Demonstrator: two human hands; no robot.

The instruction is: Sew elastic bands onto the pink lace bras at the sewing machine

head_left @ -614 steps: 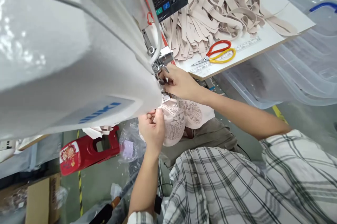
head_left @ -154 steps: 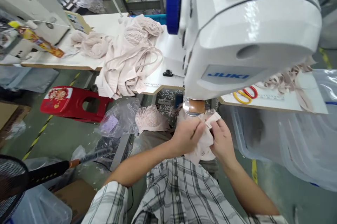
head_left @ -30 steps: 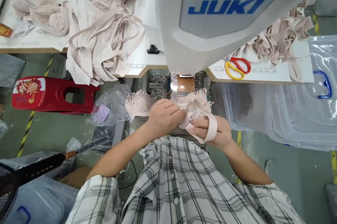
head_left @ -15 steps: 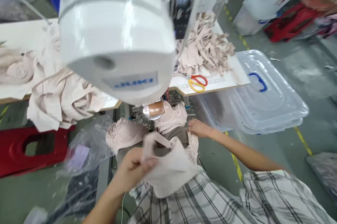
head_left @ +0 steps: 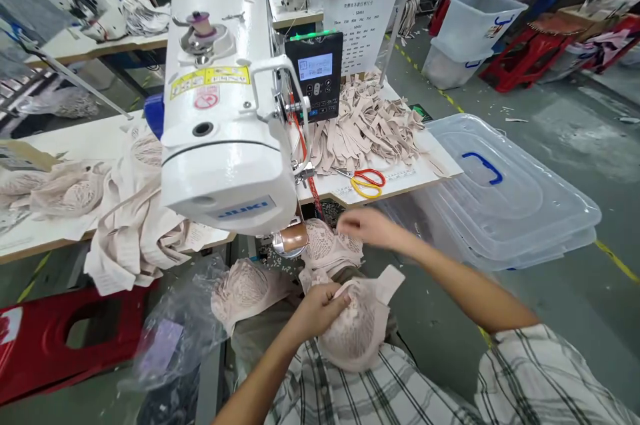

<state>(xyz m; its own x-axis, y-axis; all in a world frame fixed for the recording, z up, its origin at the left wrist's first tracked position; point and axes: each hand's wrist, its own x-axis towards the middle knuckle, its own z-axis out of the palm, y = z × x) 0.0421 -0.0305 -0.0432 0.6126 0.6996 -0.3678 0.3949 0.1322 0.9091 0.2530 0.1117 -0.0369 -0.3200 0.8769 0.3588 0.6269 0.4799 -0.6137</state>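
Note:
Pale pink lace bras lie across my lap, below the needle end of a white sewing machine (head_left: 230, 178). My left hand (head_left: 320, 312) grips one bra (head_left: 355, 328) by its cup edge, thumb on top, and a short strap tab stands up at the cup's right. Another lace cup (head_left: 245, 288) rests to the left of that hand, and a further one (head_left: 320, 242) sits right under the machine head. Whether these cups join is hidden. Above the far cup hovers my right hand (head_left: 367, 228), blurred, with its fingers bent downward. Scissors (head_left: 367, 183) with red and yellow handles lie just beyond it.
Cut fabric strips (head_left: 370, 125) are heaped behind the scissors, beside a control panel (head_left: 317, 75). More bra pieces (head_left: 130, 232) hang over the table's left edge. Clear plastic lids (head_left: 515, 192) stand to the right, a red stool (head_left: 75, 338) at lower left.
The view has tilted up, showing more of the machine. My left hand has moved right, and the bra it holds now shows its lace cup. My right hand has come up towards the scissors.

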